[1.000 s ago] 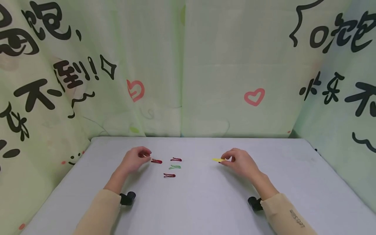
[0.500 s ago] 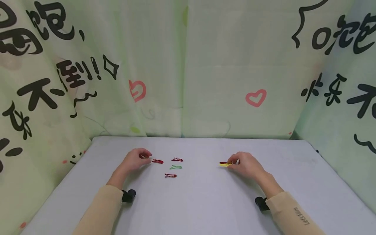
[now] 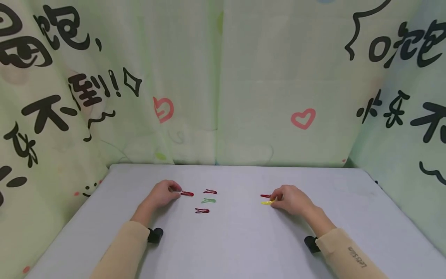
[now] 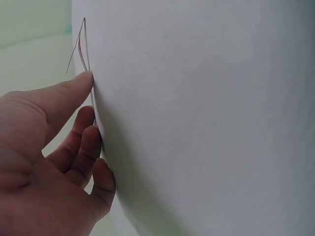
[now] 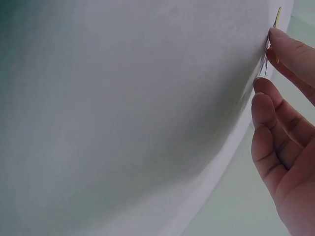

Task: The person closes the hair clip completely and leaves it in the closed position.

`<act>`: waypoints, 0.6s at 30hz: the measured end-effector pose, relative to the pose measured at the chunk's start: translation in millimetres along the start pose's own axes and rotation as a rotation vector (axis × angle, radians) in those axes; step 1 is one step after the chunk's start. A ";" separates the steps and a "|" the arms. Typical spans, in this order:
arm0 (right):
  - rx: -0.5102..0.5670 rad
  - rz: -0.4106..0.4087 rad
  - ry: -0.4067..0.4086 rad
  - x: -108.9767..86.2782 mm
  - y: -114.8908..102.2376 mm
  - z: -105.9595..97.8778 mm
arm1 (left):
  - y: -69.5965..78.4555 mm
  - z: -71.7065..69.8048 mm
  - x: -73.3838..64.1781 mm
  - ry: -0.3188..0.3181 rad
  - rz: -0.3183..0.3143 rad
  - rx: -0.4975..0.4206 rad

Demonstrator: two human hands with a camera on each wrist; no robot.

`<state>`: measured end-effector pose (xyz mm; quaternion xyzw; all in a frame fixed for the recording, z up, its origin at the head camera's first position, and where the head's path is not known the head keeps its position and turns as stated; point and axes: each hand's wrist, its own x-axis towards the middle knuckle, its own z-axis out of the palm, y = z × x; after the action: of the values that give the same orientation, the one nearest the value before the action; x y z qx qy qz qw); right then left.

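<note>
In the head view my left hand (image 3: 163,195) is at the left end of a dark red hair clip (image 3: 187,193), pinching that end between thumb and fingers. The left wrist view shows this clip (image 4: 82,46) edge-on, its prongs apart beyond the thumb tip. My right hand (image 3: 292,199) pinches a yellow hair clip (image 3: 267,202) by its right end, close over the table. Just behind the yellow clip lies another red hair clip (image 3: 265,196), its right end hidden by the fingers. In the right wrist view the yellow clip (image 5: 278,15) pokes out past the thumb.
Between the hands, a red clip (image 3: 210,191), a green clip (image 3: 208,200) and a dark red clip (image 3: 202,210) lie in a loose column on the white table (image 3: 230,244). A pale green printed curtain (image 3: 251,97) surrounds the table's back and sides.
My right hand has moved right and nearer to me with the yellow clip. The red clip behind it now shows, with a gap between the two. My left hand has barely moved.
</note>
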<state>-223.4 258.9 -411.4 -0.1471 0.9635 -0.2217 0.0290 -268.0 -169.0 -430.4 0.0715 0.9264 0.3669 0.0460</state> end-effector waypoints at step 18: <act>0.067 -0.053 0.054 -3.1 -13.3 -2.5 | -0.8 4.2 3.6 -0.002 -0.013 0.041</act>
<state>-217.1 249.4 -403.3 -0.1654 0.9518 -0.2582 0.0021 -271.1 -166.2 -434.0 0.0667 0.9341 0.3475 0.0481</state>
